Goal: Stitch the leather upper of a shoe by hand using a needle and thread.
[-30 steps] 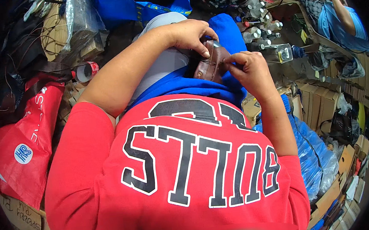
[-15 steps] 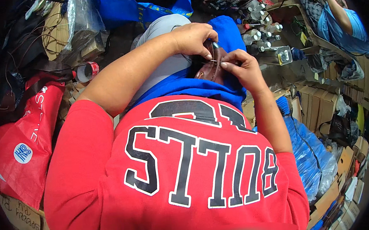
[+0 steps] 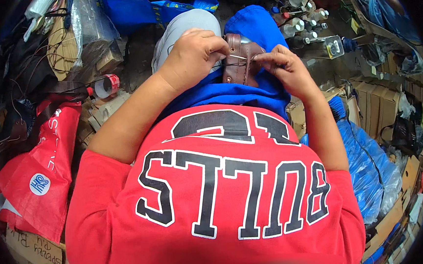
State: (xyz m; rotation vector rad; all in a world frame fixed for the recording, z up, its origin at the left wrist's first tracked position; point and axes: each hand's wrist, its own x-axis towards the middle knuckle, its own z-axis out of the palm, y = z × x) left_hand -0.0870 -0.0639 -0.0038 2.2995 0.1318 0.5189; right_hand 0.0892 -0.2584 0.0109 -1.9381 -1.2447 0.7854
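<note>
A brown leather shoe [image 3: 237,73] with metal eyelets and a row of stitching rests on my lap, between the grey and blue trouser knees. My left hand [image 3: 194,54] is at its left side, fingers pinched at the end of a thin pale strand [image 3: 238,57]; whether this is thread or a needle I cannot tell. The strand runs across the leather toward the seam. At the shoe's right side my right hand [image 3: 288,68] is closed in a pinch close to the seam. What its fingertips hold is too small to make out. Dark thread also crosses the leather.
Several small bottles [image 3: 296,27] and a clear square container [image 3: 334,47] stand at the far right. A red bag [image 3: 42,168] and a bottle with a red label [image 3: 106,85] lie at left. Blue plastic wrapping [image 3: 361,170] and stacked cardboard [image 3: 369,104] line the right side.
My left hand has moved left off the shoe, uncovering more leather and eyelets. The right hand has shifted slightly right. The person in blue at the far right is now mostly out of view.
</note>
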